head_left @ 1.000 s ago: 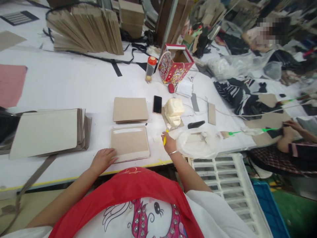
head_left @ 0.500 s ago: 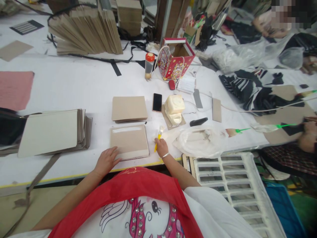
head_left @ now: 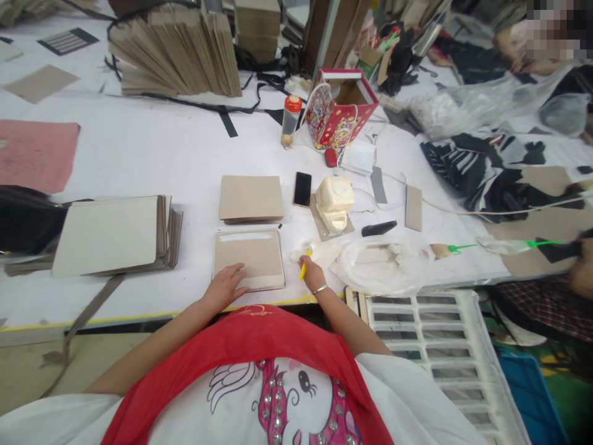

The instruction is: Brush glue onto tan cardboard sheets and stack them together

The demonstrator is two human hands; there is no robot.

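Note:
My left hand (head_left: pixel 226 287) lies with fingers spread on the lower left part of a brown board (head_left: pixel 248 256). A white streak runs along that board's far edge, and a paler strip lies along its near edge. To the right of the board, my right hand (head_left: pixel 313 275) is closed round the yellow handle of a paintbrush (head_left: pixel 303 269). Its pale bristles point away from me, over a whitish patch on the table. Behind the board sits a stack of brown boards (head_left: pixel 251 198). A plastic-covered oval tray (head_left: pixel 370 262) lies right of my right hand.
A cream-coloured block-like container (head_left: pixel 336 194) stands on cardboard beside a phone (head_left: pixel 302 189). Larger boards (head_left: pixel 109 235) are stacked at left. Farther back are a bottle (head_left: pixel 291 122) and a red gift bag (head_left: pixel 345 114). A white slatted rack (head_left: pixel 421 334) stands at right, near another person's arm.
The view has shifted, so the table things appear farther right. My left hand has moved right, farther onto the board. The brush is still in my right hand, its bristles slightly nearer to me.

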